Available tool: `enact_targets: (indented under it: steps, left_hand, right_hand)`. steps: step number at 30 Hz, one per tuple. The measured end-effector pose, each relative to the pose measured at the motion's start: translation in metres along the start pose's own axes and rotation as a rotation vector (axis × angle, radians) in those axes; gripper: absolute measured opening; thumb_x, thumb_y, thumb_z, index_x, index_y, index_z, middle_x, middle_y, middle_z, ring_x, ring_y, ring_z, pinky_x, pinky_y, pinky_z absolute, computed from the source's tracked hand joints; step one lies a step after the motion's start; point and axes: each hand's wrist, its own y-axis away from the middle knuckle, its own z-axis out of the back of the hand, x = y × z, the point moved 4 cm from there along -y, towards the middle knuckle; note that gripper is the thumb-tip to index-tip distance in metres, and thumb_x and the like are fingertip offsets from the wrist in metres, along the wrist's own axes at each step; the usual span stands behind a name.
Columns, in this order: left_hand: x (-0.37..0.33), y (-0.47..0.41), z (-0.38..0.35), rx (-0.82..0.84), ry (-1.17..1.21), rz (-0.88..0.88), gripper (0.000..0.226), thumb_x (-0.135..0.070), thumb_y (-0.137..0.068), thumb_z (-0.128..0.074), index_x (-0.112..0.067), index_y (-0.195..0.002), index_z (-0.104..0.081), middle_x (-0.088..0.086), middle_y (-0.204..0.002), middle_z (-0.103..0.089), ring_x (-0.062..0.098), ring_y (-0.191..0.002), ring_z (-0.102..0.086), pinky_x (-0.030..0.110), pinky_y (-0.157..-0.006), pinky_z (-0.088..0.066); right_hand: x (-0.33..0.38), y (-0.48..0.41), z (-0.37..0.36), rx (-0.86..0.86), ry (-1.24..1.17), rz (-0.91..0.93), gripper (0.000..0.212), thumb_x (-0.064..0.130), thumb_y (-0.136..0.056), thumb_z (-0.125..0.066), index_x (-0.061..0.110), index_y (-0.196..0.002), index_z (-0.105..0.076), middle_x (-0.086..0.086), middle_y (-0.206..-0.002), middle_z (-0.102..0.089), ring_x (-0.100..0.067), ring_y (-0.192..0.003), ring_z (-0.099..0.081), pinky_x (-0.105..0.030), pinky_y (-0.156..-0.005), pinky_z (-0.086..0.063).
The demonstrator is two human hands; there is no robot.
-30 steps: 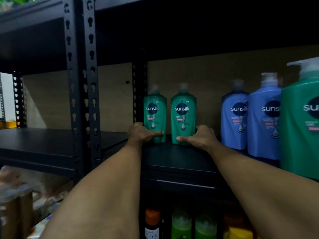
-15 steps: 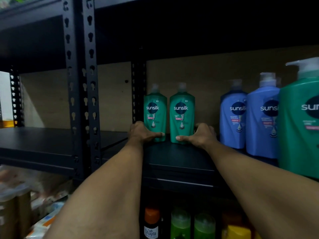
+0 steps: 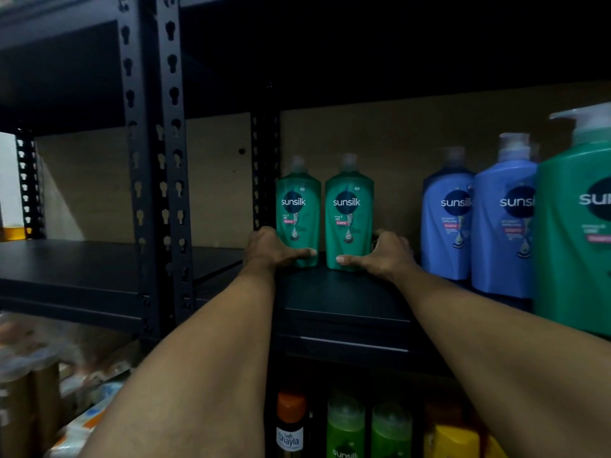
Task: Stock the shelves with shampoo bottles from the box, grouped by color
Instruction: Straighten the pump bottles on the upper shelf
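Two green shampoo bottles stand upright side by side at the back of a black shelf (image 3: 340, 292). My left hand (image 3: 271, 251) grips the base of the left green bottle (image 3: 297, 206), thumb across its front. My right hand (image 3: 383, 254) grips the base of the right green bottle (image 3: 348, 206) the same way. To the right stand two blue shampoo bottles (image 3: 448, 213) (image 3: 502, 226) and a large green pump bottle (image 3: 575, 223) nearest the shelf's front edge. The box is out of view.
A black perforated upright post (image 3: 152, 160) divides this bay from a bare shelf (image 3: 82, 259) on the left. Below are an orange-capped bottle (image 3: 291, 421), green bottles (image 3: 345, 424) and a yellow one (image 3: 453, 441). Blurred packaged goods (image 3: 29, 385) sit at lower left.
Both hands stay on the two green bottles. The bottles have slid a little toward the back left of the shelf; the view has drifted slightly.
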Motion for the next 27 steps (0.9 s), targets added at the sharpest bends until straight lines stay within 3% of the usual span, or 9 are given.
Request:
enact_targets:
  steps: [8,15,23,27]
  left_hand:
    - [-0.002,0.000,0.000,0.009,-0.010,0.005,0.093,-0.074,-0.045,-0.090,-0.013,-0.113,-0.072,0.005,-0.111,-0.073,0.021,-0.101,-0.068,0.026,-0.073,-0.047]
    - [-0.003,0.001,0.000,0.011,-0.031,0.008,0.089,-0.068,-0.054,-0.091,-0.011,-0.118,-0.070,0.008,-0.116,-0.071,0.024,-0.106,-0.067,0.027,-0.075,-0.045]
    - [-0.005,0.005,0.005,0.019,-0.039,0.016,0.103,-0.077,-0.043,-0.088,-0.009,-0.118,-0.068,0.010,-0.117,-0.069,0.026,-0.105,-0.066,0.029,-0.076,-0.047]
    - [-0.009,0.011,0.008,0.026,-0.051,0.021,0.112,-0.085,-0.032,-0.081,-0.010,-0.115,-0.070,0.010,-0.115,-0.070,0.025,-0.103,-0.067,0.028,-0.075,-0.046]
  right_hand:
    - [0.000,0.000,0.000,0.017,-0.005,-0.008,0.089,0.062,-0.052,-0.094,0.017,-0.124,-0.068,-0.005,-0.124,-0.071,-0.023,-0.113,-0.065,-0.031,-0.093,-0.053]
    - [0.002,0.001,0.000,0.022,-0.042,-0.015,0.084,0.055,-0.056,-0.095,0.015,-0.126,-0.068,-0.004,-0.126,-0.071,-0.021,-0.115,-0.064,-0.020,-0.085,-0.044]
    - [0.003,0.002,0.000,0.033,-0.030,-0.032,0.089,0.057,-0.057,-0.094,0.015,-0.129,-0.065,-0.003,-0.131,-0.068,-0.022,-0.120,-0.062,-0.021,-0.089,-0.043]
    - [0.003,0.002,-0.001,0.034,-0.022,-0.034,0.090,0.060,-0.054,-0.094,0.016,-0.128,-0.066,-0.003,-0.131,-0.068,-0.023,-0.120,-0.062,-0.028,-0.098,-0.050]
